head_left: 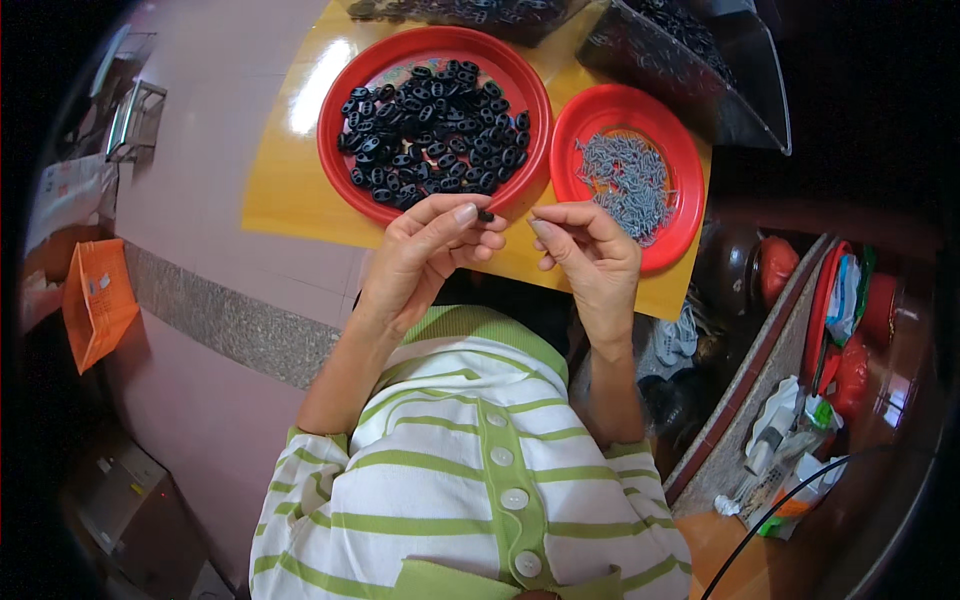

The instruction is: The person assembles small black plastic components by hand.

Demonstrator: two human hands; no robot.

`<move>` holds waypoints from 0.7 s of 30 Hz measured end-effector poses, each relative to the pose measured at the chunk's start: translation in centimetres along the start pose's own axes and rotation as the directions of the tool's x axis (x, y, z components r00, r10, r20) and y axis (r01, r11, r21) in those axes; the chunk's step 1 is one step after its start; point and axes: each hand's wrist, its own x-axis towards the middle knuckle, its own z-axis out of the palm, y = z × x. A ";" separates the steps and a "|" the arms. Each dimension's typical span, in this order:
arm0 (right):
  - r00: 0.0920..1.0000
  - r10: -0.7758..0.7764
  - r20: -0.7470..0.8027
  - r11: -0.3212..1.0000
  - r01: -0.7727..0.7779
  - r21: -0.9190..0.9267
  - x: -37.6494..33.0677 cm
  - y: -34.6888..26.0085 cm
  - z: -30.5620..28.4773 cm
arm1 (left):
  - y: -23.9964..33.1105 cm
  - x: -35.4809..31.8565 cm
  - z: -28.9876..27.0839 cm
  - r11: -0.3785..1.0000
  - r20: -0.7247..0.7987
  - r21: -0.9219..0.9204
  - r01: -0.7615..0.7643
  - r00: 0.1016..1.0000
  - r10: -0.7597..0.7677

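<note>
The left hand (425,248) pinches a small black part (485,215) near the edge of the large red tray (328,150) of black pieces (430,125). The right hand (598,265) forms a narrow pinch — contents cannot be determined — near the smaller red tray (690,190) of grey pieces (625,180).

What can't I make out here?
Head view:
Small black plastic piece: partly covered by left hand.
Whether right hand holds anything: too small to tell.
Large round red plastic tray: floor partly hidden under black pieces.
Transparent plastic bin at upper right: cut off by upper edge.
</note>
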 end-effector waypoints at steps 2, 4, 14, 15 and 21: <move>0.993 -0.108 0.046 0.994 0.108 -0.018 0.2 -0.2 1.0 | 0.2 -0.9 -0.2 0.999 -0.008 0.031 -0.035 0.999 0.035; 0.991 -0.117 0.070 0.993 0.119 -0.023 -0.1 -0.6 1.9 | 0.2 -1.6 -0.5 0.997 -0.014 0.053 -0.063 0.998 0.064; 0.993 -0.106 0.054 0.994 0.107 -0.018 -2.5 0.1 2.4 | -0.3 -2.0 -0.6 0.963 0.023 0.229 -0.143 0.990 0.142; 0.994 -0.104 0.021 0.995 0.104 0.005 -2.6 0.2 2.3 | -0.3 -1.6 -0.5 0.960 0.047 0.237 -0.147 0.989 0.140; 1.000 -0.027 -0.007 0.984 0.028 0.178 -2.3 1.6 1.3 | -1.0 -0.7 0.3 0.951 0.039 0.299 -0.077 0.997 0.068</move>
